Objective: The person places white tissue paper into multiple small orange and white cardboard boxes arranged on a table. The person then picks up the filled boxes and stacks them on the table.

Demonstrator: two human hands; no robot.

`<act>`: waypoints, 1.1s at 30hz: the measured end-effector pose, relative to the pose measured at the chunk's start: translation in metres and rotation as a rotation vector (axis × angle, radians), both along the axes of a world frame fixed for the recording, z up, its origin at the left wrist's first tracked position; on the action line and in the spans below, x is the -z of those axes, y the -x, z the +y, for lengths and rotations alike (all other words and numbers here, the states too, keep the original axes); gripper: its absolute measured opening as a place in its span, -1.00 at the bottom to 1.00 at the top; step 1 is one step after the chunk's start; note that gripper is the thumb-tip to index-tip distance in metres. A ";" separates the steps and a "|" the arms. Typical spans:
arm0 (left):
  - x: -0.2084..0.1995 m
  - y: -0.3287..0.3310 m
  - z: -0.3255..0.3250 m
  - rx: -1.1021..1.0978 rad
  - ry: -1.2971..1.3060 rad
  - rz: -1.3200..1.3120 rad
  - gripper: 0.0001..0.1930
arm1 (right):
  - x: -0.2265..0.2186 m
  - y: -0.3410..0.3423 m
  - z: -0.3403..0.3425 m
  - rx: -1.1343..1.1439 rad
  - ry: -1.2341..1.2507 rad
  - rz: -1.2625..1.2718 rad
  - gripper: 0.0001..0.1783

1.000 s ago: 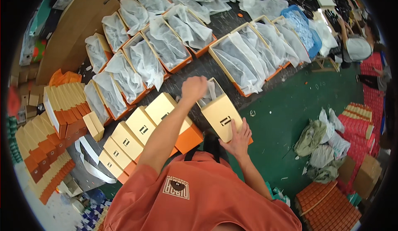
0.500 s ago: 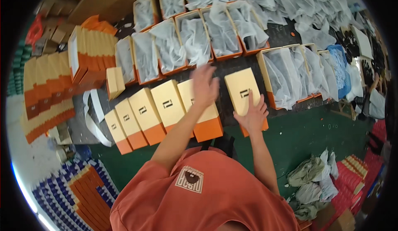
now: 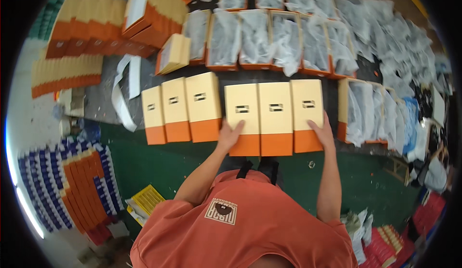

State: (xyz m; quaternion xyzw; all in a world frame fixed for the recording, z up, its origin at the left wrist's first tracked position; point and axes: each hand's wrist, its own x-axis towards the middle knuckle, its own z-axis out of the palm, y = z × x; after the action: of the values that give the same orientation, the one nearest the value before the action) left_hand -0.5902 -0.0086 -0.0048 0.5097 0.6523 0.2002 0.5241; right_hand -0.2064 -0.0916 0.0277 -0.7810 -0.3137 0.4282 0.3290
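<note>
Three closed shoe boxes with cream tops and orange ends stand side by side in front of me: a left box, a middle box and a right box. My left hand grips the left box's outer side, thumb on its lid. On the far side of the row, my right hand clasps the right box, its thumb also on top. The hands squeeze the row between them; their other fingers are mostly hidden. Three more closed shoe boxes lie just left of my left hand.
Behind are open shoe boxes filled with white tissue-wrapped contents; more open boxes stand at right. Stacked boxes and a white strip are at left. A tissue-wrapped heap covers the back right. The floor is green.
The box under my right hand now stands against two others in one row. My left hand has come down from above the boxes to the row's left side. The view has shifted.
</note>
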 end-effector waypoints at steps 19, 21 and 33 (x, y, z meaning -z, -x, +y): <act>-0.122 0.405 0.131 -0.383 0.182 -0.297 -0.43 | -0.077 0.400 0.135 -0.247 -0.104 0.364 -0.19; -0.120 0.425 0.144 -0.391 0.199 -0.283 -0.41 | -0.082 0.424 0.139 -0.264 -0.099 0.308 -0.13; -0.161 0.286 0.341 0.580 -0.615 0.405 -0.49 | -0.058 0.366 0.113 0.197 -0.223 0.184 -0.24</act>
State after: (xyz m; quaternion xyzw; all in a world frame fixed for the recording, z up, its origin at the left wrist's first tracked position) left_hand -0.8762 0.3329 0.1563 0.8315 0.4824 0.1256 0.2452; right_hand -0.5728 0.0217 0.0857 -0.7243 -0.2495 0.4261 0.4813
